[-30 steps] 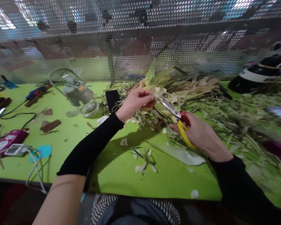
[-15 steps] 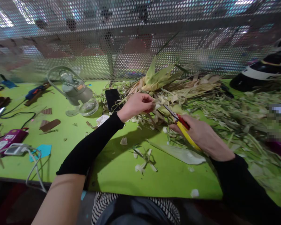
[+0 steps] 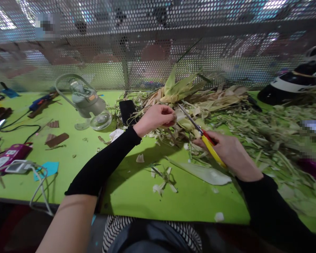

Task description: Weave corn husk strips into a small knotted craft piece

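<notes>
– where do the scissors [image 3: 191, 118] lie from the left hand [image 3: 158, 117]?

– just to its right. their long axis slants from the grip, near and right, to the tip, farther off and leftward, ending a little beyond the left fingertips.

– and how are the hands?

– the left is pinched together, seemingly on a small pale husk piece [image 3: 179, 116], though that spot is blurred. the right hand [image 3: 230, 151] is wrapped round the yellow and red handles [image 3: 213, 151], and the blades look nearly together.

– which hand is nearer the piece, then?

– the left, at its fingertips. the blades come at it from the right, so i'd judge that everything turns on that narrow gap between them.

– what about the surface?

– a green tabletop [image 3: 137, 196], strewn with bits. a long pale leaf [image 3: 201, 173] lies on the near side of the right hand, its length running roughly left to right. behind the hands sits a bundle of husks [image 3: 177, 89], with a spread of shreds [image 3: 250, 130] on the right.

– any limits on room?

– a perforated screen [image 3: 100, 45] stands along the back. a grey-green jug [image 3: 88, 102] and a dark slab [image 3: 126, 110] are off to the left.
</notes>
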### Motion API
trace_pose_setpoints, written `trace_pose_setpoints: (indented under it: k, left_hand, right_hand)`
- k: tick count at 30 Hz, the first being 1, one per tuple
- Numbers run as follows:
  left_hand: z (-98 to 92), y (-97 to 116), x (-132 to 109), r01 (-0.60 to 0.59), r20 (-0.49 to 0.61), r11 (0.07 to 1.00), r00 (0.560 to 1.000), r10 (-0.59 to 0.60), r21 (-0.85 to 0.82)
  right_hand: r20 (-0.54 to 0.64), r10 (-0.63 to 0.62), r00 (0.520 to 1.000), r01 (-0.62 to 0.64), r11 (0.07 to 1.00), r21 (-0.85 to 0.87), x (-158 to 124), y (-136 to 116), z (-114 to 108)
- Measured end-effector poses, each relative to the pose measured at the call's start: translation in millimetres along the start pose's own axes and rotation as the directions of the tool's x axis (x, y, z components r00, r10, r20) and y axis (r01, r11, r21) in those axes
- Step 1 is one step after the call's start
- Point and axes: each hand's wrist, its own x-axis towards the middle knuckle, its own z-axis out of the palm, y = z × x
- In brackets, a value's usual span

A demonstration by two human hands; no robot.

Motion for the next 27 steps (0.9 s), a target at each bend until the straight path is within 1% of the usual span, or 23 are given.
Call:
trace_pose_setpoints:
  k: [2, 4, 7, 9, 11, 13, 14, 15, 16, 17, 18, 19, 20, 22, 23, 25, 27]
  left_hand:
    - [1.6, 1.9, -0.5, 0.048, -0.013, 0.995, 0.999, -0.05, -0.086]
    - [3.2, 5.1, -1.9, 0.099, -0.029, 0.982, 0.994, -0.105, -0.158]
    - [5.6, 9.6, -4.0, 0.139, -0.038, 0.963, 0.988, -0.151, -0.23]
    - [7.2, 11.4, -4.5, 0.15, -0.037, 0.952, 0.985, -0.166, -0.268]
    - [9.0, 12.6, -4.6, 0.163, -0.036, 0.94, 0.983, -0.182, -0.299]
    - [11.0, 13.5, -5.0, 0.179, -0.035, 0.927, 0.979, -0.201, -0.33]
    - [12.1, 13.9, -5.4, 0.183, -0.029, 0.92, 0.978, -0.205, -0.346]
    - [13.2, 14.2, -6.0, 0.183, -0.019, 0.915, 0.979, -0.204, -0.36]
    - [14.4, 14.4, -6.7, 0.181, 0.001, 0.912, 0.981, -0.195, -0.369]
    - [15.7, 14.5, -7.6, 0.178, 0.029, 0.912, 0.983, -0.18, -0.37]
    - [17.0, 14.5, -8.7, 0.176, 0.061, 0.915, 0.984, -0.165, -0.364]
    - [18.3, 14.5, -9.8, 0.176, 0.089, 0.919, 0.984, -0.155, -0.351]
    - [19.6, 14.5, -11.1, 0.178, 0.108, 0.925, 0.983, -0.15, -0.336]
    - [22.1, 14.2, -13.6, 0.175, 0.112, 0.936, 0.983, -0.148, -0.306]
    - [23.0, 13.8, -14.6, 0.17, 0.109, 0.941, 0.984, -0.144, -0.293]
    - [24.4, 11.4, -15.9, 0.167, 0.132, 0.951, 0.982, -0.136, -0.261]
    - [25.2, 6.3, -15.5, 0.179, 0.207, 0.961, 0.969, -0.135, -0.212]
  right_hand:
    - [-0.001, 0.024, 1.0, -0.024, 0.999, -0.021, 1.7, -1.1, -0.8]
    - [0.004, 0.084, 0.996, -0.083, 0.994, -0.076, 4.2, -2.0, -2.0]
    - [-0.025, 0.187, 0.982, -0.188, 0.962, -0.2, 7.9, -0.7, -4.6]
    - [-0.053, 0.219, 0.974, -0.225, 0.932, -0.284, 9.1, 3.0, -7.0]
    - [-0.083, 0.194, 0.977, -0.211, 0.91, -0.357, 8.4, 7.0, -9.6]
    - [-0.126, 0.107, 0.986, -0.15, 0.899, -0.411, 6.3, 8.0, -12.2]
    - [-0.16, 0.048, 0.986, -0.11, 0.906, -0.408, 5.0, 6.3, -13.3]
    - [-0.194, -0.006, 0.981, -0.067, 0.927, -0.369, 4.1, 3.0, -14.1]
    - [-0.22, -0.042, 0.975, -0.023, 0.958, -0.287, 3.8, -2.0, -14.3]
    - [-0.246, -0.065, 0.967, 0.023, 0.985, -0.17, 4.4, -8.2, -14.0]
    - [-0.245, -0.068, 0.967, 0.066, 0.998, -0.018, 6.2, -15.1, -12.9]
    - [-0.224, -0.074, 0.972, 0.1, 0.989, 0.108, 9.1, -22.0, -10.9]
    - [-0.226, -0.096, 0.969, 0.14, 0.971, 0.191, 13.0, -28.4, -8.3]
    - [-0.272, -0.138, 0.952, 0.214, 0.937, 0.276, 22.4, -37.6, -1.4]
    - [-0.305, -0.134, 0.943, 0.232, 0.921, 0.312, 26.9, -39.9, 2.4]
    - [-0.369, -0.08, 0.926, 0.229, 0.897, 0.378, 33.8, -40.0, 9.4]
    - [-0.411, 0.0, 0.912, 0.204, 0.869, 0.452, 37.3, -36.0, 14.3]
